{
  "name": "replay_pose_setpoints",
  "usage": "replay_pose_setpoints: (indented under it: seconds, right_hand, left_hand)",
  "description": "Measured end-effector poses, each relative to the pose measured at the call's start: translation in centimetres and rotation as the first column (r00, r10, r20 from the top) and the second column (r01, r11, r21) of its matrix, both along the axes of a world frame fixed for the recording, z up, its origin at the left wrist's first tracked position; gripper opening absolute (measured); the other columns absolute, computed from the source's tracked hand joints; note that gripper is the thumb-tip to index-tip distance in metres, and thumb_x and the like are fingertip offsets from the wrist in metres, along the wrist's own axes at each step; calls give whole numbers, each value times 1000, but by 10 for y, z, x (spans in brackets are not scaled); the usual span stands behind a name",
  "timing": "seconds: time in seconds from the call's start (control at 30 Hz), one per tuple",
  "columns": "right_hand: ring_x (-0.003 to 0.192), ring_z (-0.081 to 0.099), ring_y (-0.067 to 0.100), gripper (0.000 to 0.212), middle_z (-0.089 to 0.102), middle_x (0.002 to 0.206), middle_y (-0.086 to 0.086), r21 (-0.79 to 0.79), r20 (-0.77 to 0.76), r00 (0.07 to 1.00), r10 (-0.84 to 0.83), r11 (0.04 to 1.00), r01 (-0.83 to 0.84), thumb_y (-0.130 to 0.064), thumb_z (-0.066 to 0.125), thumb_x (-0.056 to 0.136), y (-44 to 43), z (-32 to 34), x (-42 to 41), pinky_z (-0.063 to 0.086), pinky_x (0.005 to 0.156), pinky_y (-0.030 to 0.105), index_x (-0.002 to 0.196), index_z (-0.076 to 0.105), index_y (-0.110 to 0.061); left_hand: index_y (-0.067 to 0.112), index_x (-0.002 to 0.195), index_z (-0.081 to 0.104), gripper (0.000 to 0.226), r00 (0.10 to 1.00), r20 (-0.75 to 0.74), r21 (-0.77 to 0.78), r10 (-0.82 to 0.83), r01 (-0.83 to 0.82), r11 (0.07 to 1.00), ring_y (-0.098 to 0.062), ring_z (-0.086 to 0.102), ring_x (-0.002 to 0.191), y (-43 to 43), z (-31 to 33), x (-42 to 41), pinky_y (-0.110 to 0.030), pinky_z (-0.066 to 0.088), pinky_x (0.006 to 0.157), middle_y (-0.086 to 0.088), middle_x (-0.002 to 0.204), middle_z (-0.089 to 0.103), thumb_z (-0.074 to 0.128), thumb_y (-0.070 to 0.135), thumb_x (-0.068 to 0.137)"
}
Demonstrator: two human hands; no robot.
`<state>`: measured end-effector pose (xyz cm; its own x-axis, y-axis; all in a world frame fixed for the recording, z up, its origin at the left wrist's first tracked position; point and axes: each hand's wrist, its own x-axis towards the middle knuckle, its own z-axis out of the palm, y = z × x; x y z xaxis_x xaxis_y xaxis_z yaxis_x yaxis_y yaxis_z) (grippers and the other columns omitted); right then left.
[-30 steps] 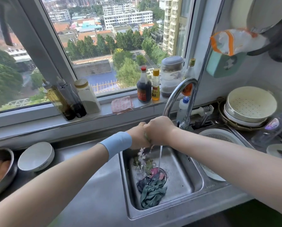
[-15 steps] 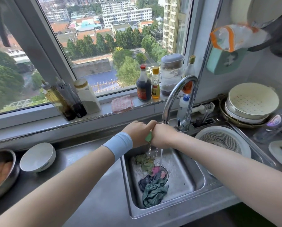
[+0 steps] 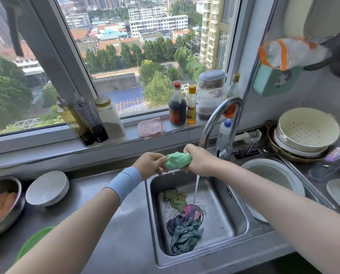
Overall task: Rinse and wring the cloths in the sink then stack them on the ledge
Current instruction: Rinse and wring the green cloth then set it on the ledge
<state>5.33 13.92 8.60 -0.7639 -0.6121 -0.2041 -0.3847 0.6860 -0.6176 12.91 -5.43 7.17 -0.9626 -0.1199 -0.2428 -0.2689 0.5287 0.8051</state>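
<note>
Both my hands hold a bunched light-green cloth (image 3: 178, 159) above the back edge of the steel sink (image 3: 238, 232). My left hand (image 3: 150, 163) grips its left end and my right hand (image 3: 199, 160) grips its right end. Water runs from the curved tap (image 3: 218, 119) past my right hand into the basin. Down in the basin lie an olive-green cloth (image 3: 174, 198), a pink cloth (image 3: 188, 210) over the drain and a dark teal cloth (image 3: 185, 234). A pink checked cloth (image 3: 150, 127) lies on the window ledge (image 3: 46, 143).
Bottles (image 3: 82, 119) and a jar (image 3: 109, 117) stand on the ledge at left; sauce bottles (image 3: 178, 105) and stacked containers (image 3: 210, 93) at right. A white bowl (image 3: 47, 187) and a steel bowl (image 3: 3, 206) sit on the left counter. A white strainer (image 3: 272, 175) and colander (image 3: 307, 129) are right.
My hands rose from the running water and drew slightly apart, so the green cloth now shows between them as a squeezed bundle. Less water drips from it.
</note>
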Motion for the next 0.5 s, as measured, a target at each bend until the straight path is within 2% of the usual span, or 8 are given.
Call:
replay_pose_setpoints:
  seconds: [0.1, 0.17, 0.2, 0.23, 0.27, 0.3, 0.37, 0.5]
  right_hand:
    - [77, 60, 16, 41, 63, 94, -1, -107, 130, 992, -9, 994, 23, -39, 83, 77, -10, 0, 6, 48, 62, 30, 97, 51, -24]
    - [63, 56, 16, 41, 63, 92, 3, -233, 282, 959, -17, 969, 86, -43, 76, 85, -19, -1, 10, 46, 51, 29, 109, 51, -21]
    - [58, 52, 17, 41, 60, 89, 7, -257, 335, 941, -38, 958, 130, -47, 68, 91, -23, -1, 10, 44, 47, 29, 114, 49, -19]
    - [55, 50, 17, 43, 58, 86, 8, -251, 362, 930, -65, 954, 164, -52, 57, 96, -28, -1, 8, 43, 46, 30, 118, 47, -17]
    - [54, 48, 17, 45, 56, 82, 8, -234, 374, 923, -88, 954, 186, -56, 46, 100, -32, -1, 7, 42, 46, 30, 121, 46, -16]
    - [55, 47, 16, 46, 54, 80, 7, -230, 385, 917, -101, 952, 201, -56, 37, 103, -35, -1, 6, 41, 47, 30, 121, 46, -15]
    - [65, 54, 18, 43, 59, 84, 6, -266, 421, 901, -104, 936, 231, -51, 30, 106, -42, 1, 5, 46, 54, 31, 119, 51, -16]
    - [92, 57, 22, 25, 62, 103, 7, -312, 292, 939, -180, 910, 271, -38, 46, 103, -46, 1, -6, 47, 82, 40, 109, 55, -14]
  left_hand:
    - [22, 104, 72, 20, 998, 44, -342, -34, 47, 939, -18, 63, 84, -13, 6, -1, -29, 49, 83, 3, 92, 70, 53, 21, 99]
    - [25, 118, 66, 32, 996, 31, -430, -78, 84, 899, -17, 62, 98, -15, 12, 0, -30, 49, 91, 5, 107, 66, 54, 10, 93]
    - [25, 123, 62, 43, 995, -9, -309, -102, 94, 946, -16, 63, 104, -16, 15, -1, -33, 51, 95, 4, 114, 65, 52, -1, 89]
    - [22, 126, 57, 53, 994, -49, -63, -95, 92, 994, -16, 64, 105, -16, 17, -1, -35, 52, 96, 2, 117, 65, 48, -11, 87]
    - [19, 129, 53, 55, 996, -55, 198, -76, 86, 976, -16, 65, 102, -15, 20, 1, -34, 55, 93, -2, 116, 65, 46, -16, 87]
    - [17, 131, 50, 50, 998, -45, 356, -52, 64, 932, -16, 66, 97, -14, 23, 2, -32, 55, 87, -5, 114, 65, 48, -14, 91]
    - [17, 133, 49, 41, 998, -63, 354, 12, 11, 935, -19, 68, 91, -13, 23, 3, -30, 57, 80, -12, 109, 69, 61, 6, 95]
    - [16, 117, 65, 23, 996, -30, 37, 80, -79, 996, -18, 62, 73, -33, 11, -2, -27, 54, 65, -8, 90, 68, 60, 12, 95]
